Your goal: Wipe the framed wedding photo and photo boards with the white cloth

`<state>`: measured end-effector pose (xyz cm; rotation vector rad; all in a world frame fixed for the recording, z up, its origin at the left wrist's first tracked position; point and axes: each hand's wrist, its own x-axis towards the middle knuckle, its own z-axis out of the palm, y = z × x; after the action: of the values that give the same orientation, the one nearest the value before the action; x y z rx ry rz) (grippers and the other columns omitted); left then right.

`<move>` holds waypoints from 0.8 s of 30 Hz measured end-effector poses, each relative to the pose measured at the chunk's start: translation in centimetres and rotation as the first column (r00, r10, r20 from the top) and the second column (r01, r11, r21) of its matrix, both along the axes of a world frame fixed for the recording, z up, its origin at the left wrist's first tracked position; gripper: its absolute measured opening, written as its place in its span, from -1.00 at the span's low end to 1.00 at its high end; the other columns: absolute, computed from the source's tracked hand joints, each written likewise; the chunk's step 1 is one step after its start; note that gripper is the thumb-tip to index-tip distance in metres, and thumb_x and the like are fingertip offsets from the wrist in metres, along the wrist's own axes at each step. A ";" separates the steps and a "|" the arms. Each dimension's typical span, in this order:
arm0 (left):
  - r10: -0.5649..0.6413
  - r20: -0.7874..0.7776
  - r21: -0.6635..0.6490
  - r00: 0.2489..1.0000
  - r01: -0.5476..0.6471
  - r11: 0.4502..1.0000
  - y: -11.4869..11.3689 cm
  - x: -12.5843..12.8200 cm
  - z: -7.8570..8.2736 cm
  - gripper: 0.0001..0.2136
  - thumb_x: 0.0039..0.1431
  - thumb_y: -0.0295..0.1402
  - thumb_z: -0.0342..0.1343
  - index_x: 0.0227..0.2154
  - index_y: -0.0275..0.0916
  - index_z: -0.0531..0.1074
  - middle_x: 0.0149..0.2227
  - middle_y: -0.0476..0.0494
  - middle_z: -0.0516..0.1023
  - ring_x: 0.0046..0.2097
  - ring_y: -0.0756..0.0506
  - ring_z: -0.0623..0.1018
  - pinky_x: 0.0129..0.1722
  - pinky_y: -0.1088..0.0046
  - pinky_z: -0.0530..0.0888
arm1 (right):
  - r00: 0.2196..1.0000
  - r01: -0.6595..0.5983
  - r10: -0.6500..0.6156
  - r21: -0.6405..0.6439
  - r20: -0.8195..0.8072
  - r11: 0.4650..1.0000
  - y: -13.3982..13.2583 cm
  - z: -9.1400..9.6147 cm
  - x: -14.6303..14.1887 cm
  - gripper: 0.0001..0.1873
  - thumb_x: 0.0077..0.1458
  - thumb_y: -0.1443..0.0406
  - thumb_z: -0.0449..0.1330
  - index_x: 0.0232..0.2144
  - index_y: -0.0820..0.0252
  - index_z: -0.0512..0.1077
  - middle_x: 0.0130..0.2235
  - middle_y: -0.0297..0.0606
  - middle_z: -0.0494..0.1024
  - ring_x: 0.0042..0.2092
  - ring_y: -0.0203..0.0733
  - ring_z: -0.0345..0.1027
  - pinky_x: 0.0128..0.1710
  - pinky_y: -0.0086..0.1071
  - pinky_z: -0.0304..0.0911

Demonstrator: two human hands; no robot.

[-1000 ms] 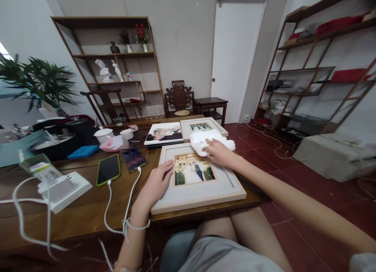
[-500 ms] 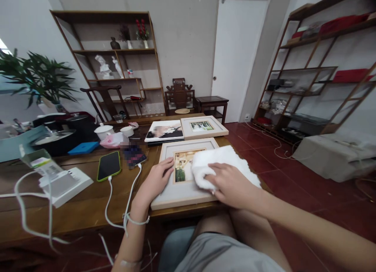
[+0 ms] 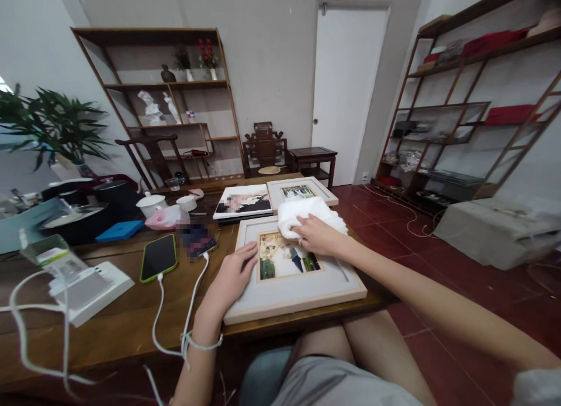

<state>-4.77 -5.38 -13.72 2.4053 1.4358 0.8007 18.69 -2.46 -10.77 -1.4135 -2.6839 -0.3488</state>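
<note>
A light wooden picture frame (image 3: pixel 302 305) lies face up at the table's near edge. Inside its pale mat is a small photo (image 3: pixel 283 263) of people outdoors. My left hand (image 3: pixel 234 276) rests flat on the frame's left side, its fingers stretched toward the photo. In my right hand (image 3: pixel 319 236) is a bunched white fluffy cloth (image 3: pixel 309 210), pressed over the frame's far right part. The cloth covers the photo's upper right corner and some of the frame's far rim.
Behind lie a second picture frame (image 3: pixel 326 197) and a portrait print (image 3: pixel 243 200). To the left are a green-cased phone (image 3: pixel 158 257), another phone (image 3: pixel 199 242), white cables (image 3: pixel 193 306), a white box (image 3: pixel 103 292) and a blue box (image 3: pixel 119 231). The wooden table (image 3: pixel 118 336) ends right of the frame.
My right hand has moved the cloth away from me, from the photo's right side to the far part of the frame, uncovering more photo. My left hand stays on the frame.
</note>
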 end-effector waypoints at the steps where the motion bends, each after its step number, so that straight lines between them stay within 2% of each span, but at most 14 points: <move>1: 0.004 0.002 0.004 1.000 -0.004 1.000 0.0 0.0 -0.1 -0.62 0.18 -0.31 -0.10 -0.02 -0.36 0.42 0.09 -0.23 0.38 0.13 -0.15 0.37 0.17 0.25 0.25 | 1.000 -0.009 0.009 -0.007 0.010 1.000 -1.2 0.0 0.0 -0.73 0.05 0.41 0.01 -0.21 0.30 0.42 -0.17 0.03 0.47 -0.10 0.01 0.30 -0.07 -0.18 0.06; 4: 0.013 0.005 0.022 1.000 -0.013 1.000 -0.1 0.1 -0.2 -0.61 0.17 -0.33 -0.10 0.00 -0.36 0.39 0.11 -0.24 0.37 0.15 -0.15 0.36 0.17 0.24 0.23 | 0.999 -0.034 0.036 -0.058 0.035 0.998 -5.7 0.7 0.1 -0.75 0.06 0.38 0.00 -0.24 0.27 0.43 -0.24 0.00 0.49 -0.19 0.01 0.33 -0.15 -0.21 0.11; 8: 0.017 -0.010 0.035 1.000 -0.017 0.999 -0.1 0.2 -0.5 -0.61 0.19 -0.34 -0.11 0.01 -0.38 0.38 0.11 -0.26 0.36 0.15 -0.14 0.35 0.18 0.24 0.22 | 1.000 -0.014 0.014 -0.195 0.000 0.981 -11.5 1.9 -0.4 -0.73 0.10 0.33 -0.02 -0.20 0.14 0.43 -0.29 -0.09 0.51 -0.25 -0.01 0.35 -0.27 -0.24 0.14; 10: 0.011 -0.021 0.039 1.000 -0.010 0.999 0.0 0.1 -0.5 -0.61 0.20 -0.34 -0.12 0.01 -0.39 0.39 0.11 -0.27 0.37 0.15 -0.15 0.35 0.18 0.24 0.22 | 0.999 -0.005 -0.002 -0.211 -0.036 0.977 -13.2 2.0 -1.0 -0.73 0.10 0.29 0.00 -0.18 0.10 0.43 -0.22 -0.08 0.52 -0.18 0.01 0.35 -0.21 -0.21 0.14; 12: -0.001 -0.027 0.039 1.000 0.003 0.999 0.0 0.1 -0.5 -0.61 0.20 -0.33 -0.12 0.01 -0.39 0.39 0.10 -0.27 0.37 0.15 -0.16 0.35 0.18 0.24 0.23 | 0.998 -0.011 -0.002 -0.189 -0.068 0.982 -13.5 1.5 -1.5 -0.72 0.11 0.24 0.01 -0.16 0.11 0.43 -0.14 -0.03 0.50 -0.08 0.05 0.32 -0.10 -0.16 0.11; 15: -0.016 -0.020 0.041 1.000 0.017 0.999 0.0 0.1 -0.4 -0.60 0.19 -0.32 -0.10 0.00 -0.41 0.39 0.09 -0.29 0.39 0.15 -0.17 0.35 0.18 0.26 0.23 | 0.995 -0.005 -0.007 -0.120 -0.102 0.993 -11.2 0.3 -1.5 -0.67 0.15 0.20 -0.02 -0.11 0.15 0.41 -0.07 0.01 0.47 0.04 0.07 0.23 0.03 -0.10 0.02; 18: -0.026 -0.022 0.037 0.999 0.027 0.999 -0.1 0.1 -0.2 -0.61 0.19 -0.32 -0.10 0.00 -0.39 0.39 0.10 -0.27 0.38 0.14 -0.16 0.36 0.18 0.26 0.24 | 0.994 0.019 -0.023 -0.036 -0.105 0.999 -6.8 -0.4 -0.7 -0.63 0.17 0.22 -0.03 -0.04 0.22 0.37 -0.05 0.03 0.45 0.09 0.06 0.17 0.08 -0.11 -0.04; 21: -0.026 -0.037 0.021 0.999 0.026 0.999 -0.2 0.1 0.1 -0.62 0.20 -0.32 -0.10 0.00 -0.38 0.39 0.11 -0.25 0.37 0.15 -0.15 0.35 0.18 0.27 0.23 | 0.990 0.077 -0.073 0.023 -0.124 0.997 -2.1 -0.3 0.2 -0.65 0.16 0.29 -0.04 -0.06 0.28 0.37 -0.04 0.01 0.43 0.01 0.00 0.23 0.05 -0.16 0.00; 24: -0.016 -0.047 0.013 0.999 0.016 1.000 -0.3 0.1 0.1 -0.61 0.20 -0.32 -0.11 0.01 -0.38 0.38 0.11 -0.23 0.37 0.16 -0.13 0.34 0.18 0.29 0.23 | 0.986 0.097 -0.092 0.034 -0.137 0.995 1.4 0.1 0.2 -0.66 0.15 0.36 -0.07 -0.09 0.35 0.38 -0.02 0.06 0.40 0.05 0.05 0.17 0.04 -0.12 -0.02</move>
<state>-4.65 -5.65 -13.62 2.4578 1.4306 0.7578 18.92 -1.03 -10.70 -1.4991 -2.4947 -0.3012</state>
